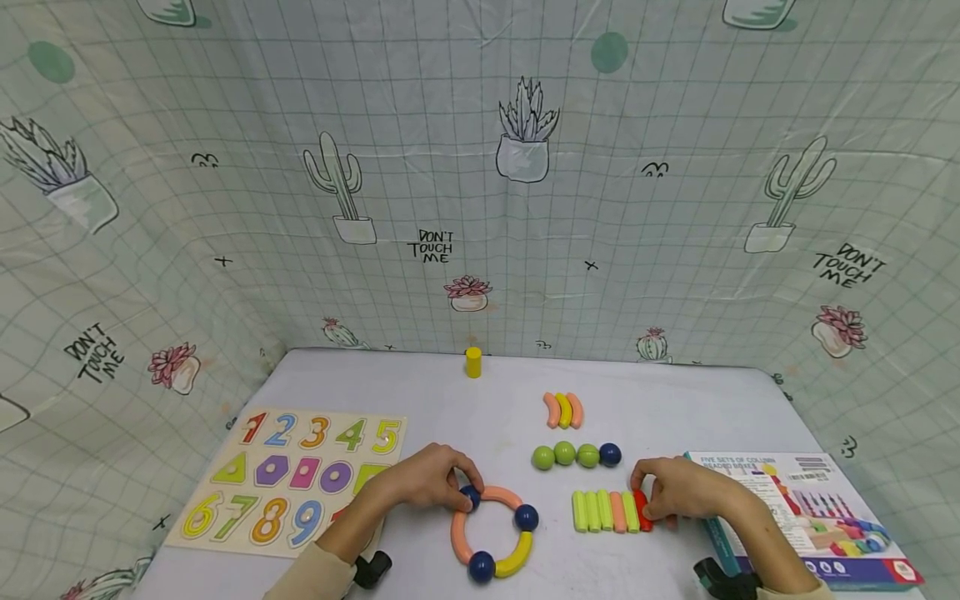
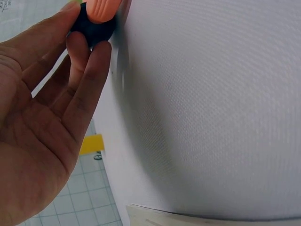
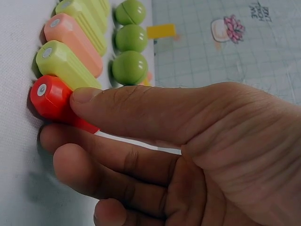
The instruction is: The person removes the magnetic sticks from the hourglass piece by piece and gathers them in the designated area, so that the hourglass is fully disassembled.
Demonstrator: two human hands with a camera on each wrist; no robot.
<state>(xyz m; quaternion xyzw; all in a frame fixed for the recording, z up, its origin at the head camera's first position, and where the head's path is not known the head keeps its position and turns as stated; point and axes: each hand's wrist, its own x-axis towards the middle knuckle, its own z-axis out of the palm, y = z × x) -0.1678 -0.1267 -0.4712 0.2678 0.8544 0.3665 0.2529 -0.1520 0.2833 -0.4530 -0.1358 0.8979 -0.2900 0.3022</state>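
My left hand (image 1: 429,477) pinches a dark blue ball (image 2: 96,29) at the upper left of a ring on the white table. Curved pieces make up the rest of the ring, salmon (image 1: 459,533) and yellow (image 1: 516,557), with blue balls (image 1: 527,517) between them. On the right, my right hand (image 1: 684,485) holds a red rod (image 3: 51,98) between thumb and index finger. That rod lies at the right end of a row of green rods (image 1: 592,511) and one salmon rod (image 1: 618,512). The right wrist view shows round metallic discs on the rod ends.
Behind the rods, several green balls (image 1: 565,453) and a blue ball (image 1: 610,454) form a line. Three curved pieces (image 1: 564,410) lie farther back, and a yellow cylinder (image 1: 473,362) stands near the far edge. A number board (image 1: 247,479) lies left; a toy box (image 1: 806,517) lies right.
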